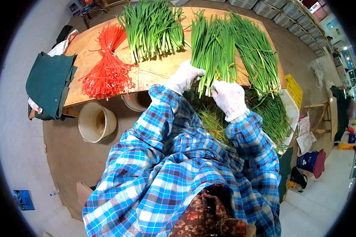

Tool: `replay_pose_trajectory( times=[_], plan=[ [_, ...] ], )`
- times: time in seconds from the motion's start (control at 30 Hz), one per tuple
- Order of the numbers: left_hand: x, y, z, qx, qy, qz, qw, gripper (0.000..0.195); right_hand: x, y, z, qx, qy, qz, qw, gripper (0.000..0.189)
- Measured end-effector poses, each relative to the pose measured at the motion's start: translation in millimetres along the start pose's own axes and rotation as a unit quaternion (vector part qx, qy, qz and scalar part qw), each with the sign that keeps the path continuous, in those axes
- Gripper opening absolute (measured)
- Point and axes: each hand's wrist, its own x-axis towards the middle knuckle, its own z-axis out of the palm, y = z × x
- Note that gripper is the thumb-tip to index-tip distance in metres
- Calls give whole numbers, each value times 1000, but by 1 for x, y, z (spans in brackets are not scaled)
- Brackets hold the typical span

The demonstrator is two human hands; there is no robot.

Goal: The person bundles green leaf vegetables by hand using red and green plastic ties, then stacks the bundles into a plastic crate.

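Note:
A middle bunch of garlic chives [212, 47] lies on the wooden table [157, 72], its pale stem ends toward me. My left hand [185, 77], in a white glove, grips the left edge of this bunch near the stems, thumb on top. At the lower stem ends is my right hand [230, 99], also gloved, with its fingers curled in against the stalks. Its fingertips are partly hidden. Yellowed leaves [232, 64] show among the stems. Below my hands, loose chives and trimmings [215, 121] lie partly hidden by my right sleeve.
More chives lie at the right [255, 50] and back left [154, 32]. Red plastic ties [108, 68] form a tied bundle. A white bucket [97, 122] stands below the left edge. A white crate [291, 109] and a yellow crate [293, 90] flank the right side.

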Motion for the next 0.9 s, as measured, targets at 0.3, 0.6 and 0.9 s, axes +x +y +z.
replay_pose_trajectory(
  times=[0.3,0.6,0.9],
  plan=[
    [6,-1,1,18,-19,18,999,23,-68,1,-42,167,-338,38,926,14],
    [10,-5,-7,20,13,-11,1000,10,-26,-34,2,140,-97,195,966,30],
    [-7,10,6,30,-1,-29,999,23,-26,-28,47,276,-74,298,911,21]
  ],
)
